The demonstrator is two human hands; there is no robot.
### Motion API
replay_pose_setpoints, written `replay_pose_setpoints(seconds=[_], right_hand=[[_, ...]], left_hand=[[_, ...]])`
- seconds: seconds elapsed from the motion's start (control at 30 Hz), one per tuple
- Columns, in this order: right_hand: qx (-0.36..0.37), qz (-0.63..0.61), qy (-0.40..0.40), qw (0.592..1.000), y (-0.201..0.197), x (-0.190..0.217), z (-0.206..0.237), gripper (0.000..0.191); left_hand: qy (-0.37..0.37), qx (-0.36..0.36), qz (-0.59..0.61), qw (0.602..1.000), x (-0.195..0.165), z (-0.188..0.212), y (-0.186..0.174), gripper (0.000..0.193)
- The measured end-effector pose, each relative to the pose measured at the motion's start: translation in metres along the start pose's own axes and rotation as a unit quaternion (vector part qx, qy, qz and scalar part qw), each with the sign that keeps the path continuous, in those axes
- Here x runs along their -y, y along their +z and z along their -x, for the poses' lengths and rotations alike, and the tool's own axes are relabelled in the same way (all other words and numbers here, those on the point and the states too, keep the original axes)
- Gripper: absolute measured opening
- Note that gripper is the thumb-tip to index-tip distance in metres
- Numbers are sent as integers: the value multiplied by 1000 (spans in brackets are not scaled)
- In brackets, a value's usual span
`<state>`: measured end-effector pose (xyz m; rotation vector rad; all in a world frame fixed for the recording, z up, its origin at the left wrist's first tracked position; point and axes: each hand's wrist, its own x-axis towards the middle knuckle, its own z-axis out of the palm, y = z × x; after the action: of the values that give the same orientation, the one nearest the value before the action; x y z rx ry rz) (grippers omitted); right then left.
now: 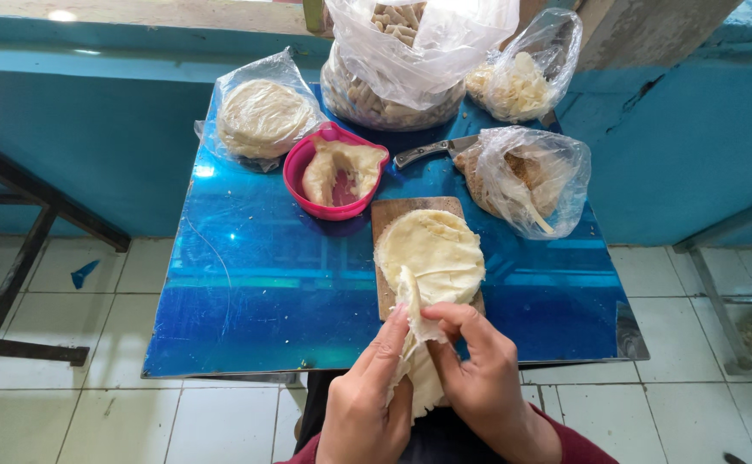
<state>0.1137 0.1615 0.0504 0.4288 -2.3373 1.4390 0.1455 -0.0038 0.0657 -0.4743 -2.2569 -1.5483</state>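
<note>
A stack of thin, pale round wrappers lies on a small wooden cutting board on a shiny blue table. Both hands are at the table's near edge, peeling one thin wrapper sheet off the stack. My left hand pinches the sheet's left side, fingertips up near the stack's edge. My right hand grips the same sheet from the right. The sheet hangs crumpled between the two hands.
A pink heart-shaped bowl with pale filling sits behind the board. A knife lies beyond it. Several clear plastic bags hold wrappers, rolled sticks and shreds. Blue wall behind, a black metal frame at left, tiled floor.
</note>
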Motion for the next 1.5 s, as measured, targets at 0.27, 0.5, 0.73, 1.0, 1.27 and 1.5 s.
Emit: replay_pose_setpoints(seconds=[0.27,0.5,0.73,1.0,1.27,1.5], right_hand=[[37,-220,160,962,3,-10,-1,24],[35,-311,161,936,14,-5,-6,38],[3,-88,-31,996,11,6,-2,15],[-43,-62,-17,997,22,3,-8,13],[-33,-492,339,801,27,-26,-17,42],[40,-307,142,940,17,-34,4,38]], left_hand=[[-15,-23,14,1000,0,-3,0,71],[-28,-19,53,998,6,4,5,69],[-156,34,394,905,27,9,5,49],[-228,10,349,909,21,3,-5,53],[-316,-13,396,862,21,-2,-9,45],[-238,29,325,915,21,0,-11,47]])
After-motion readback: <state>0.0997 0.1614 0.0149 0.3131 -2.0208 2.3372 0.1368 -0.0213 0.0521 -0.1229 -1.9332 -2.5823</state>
